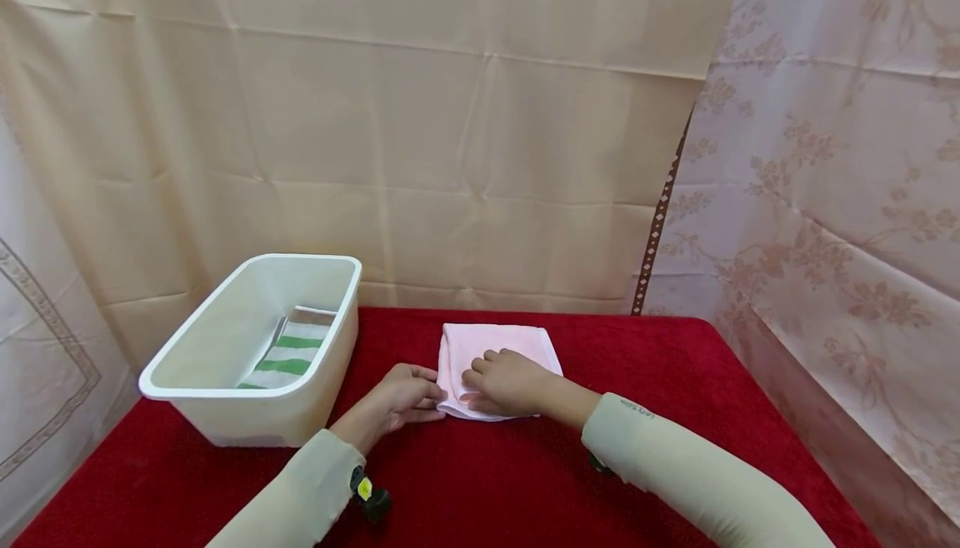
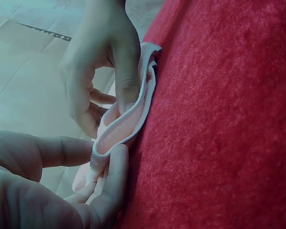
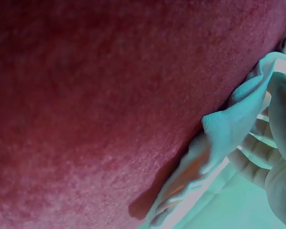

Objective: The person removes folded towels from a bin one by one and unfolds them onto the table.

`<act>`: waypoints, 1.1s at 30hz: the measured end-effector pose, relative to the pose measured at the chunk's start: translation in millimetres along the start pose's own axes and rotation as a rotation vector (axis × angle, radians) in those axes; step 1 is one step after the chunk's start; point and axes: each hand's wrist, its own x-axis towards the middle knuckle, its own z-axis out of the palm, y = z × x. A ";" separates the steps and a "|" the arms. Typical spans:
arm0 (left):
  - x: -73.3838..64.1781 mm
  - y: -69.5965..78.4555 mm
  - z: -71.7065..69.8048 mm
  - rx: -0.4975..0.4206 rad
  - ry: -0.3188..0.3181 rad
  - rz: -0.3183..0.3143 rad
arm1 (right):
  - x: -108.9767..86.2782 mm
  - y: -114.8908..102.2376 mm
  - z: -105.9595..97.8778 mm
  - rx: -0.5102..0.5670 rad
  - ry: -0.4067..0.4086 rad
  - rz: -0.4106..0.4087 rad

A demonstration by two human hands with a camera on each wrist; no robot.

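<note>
A pink towel [image 1: 501, 340] with a white hem lies folded on the red cloth. At its left edge my left hand [image 1: 405, 398] pinches the folded layers between thumb and fingers; in the left wrist view the fold [image 2: 115, 136] loops between those fingertips. My right hand [image 1: 504, 383] rests on the towel's near part, fingers slightly bent over its top. In the left wrist view the right thumb [image 2: 127, 78] points straight down into the layers, its tip partly hidden by the hem. The right wrist view shows the towel's rumpled near edge [image 3: 233, 121] beside the spread right fingers [image 3: 260, 164].
On the left stands a deep white basin [image 1: 225, 398] holding a folded green-and-white striped towel [image 1: 288, 354]. A red cloth [image 1: 637, 356] covers the table. Beige curtains [image 1: 420, 115] hang behind it, and a floral curtain [image 1: 840, 198] closes off the right side.
</note>
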 end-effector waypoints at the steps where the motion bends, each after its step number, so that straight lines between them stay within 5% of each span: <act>1: -0.1 -0.2 0.3 0.001 0.002 -0.001 | 0.0 -1.0 -0.3 -0.010 0.003 -0.003; 13: -0.3 0.2 -0.6 0.010 0.002 -0.011 | 2.0 0.5 4.5 -0.028 0.032 0.020; 23: 2.4 -0.9 0.0 -0.005 0.010 -0.017 | 2.0 32.5 2.7 0.641 0.052 0.125; 33: 1.1 1.0 -0.8 0.011 0.008 -0.024 | -10.9 79.9 21.3 0.872 0.060 0.381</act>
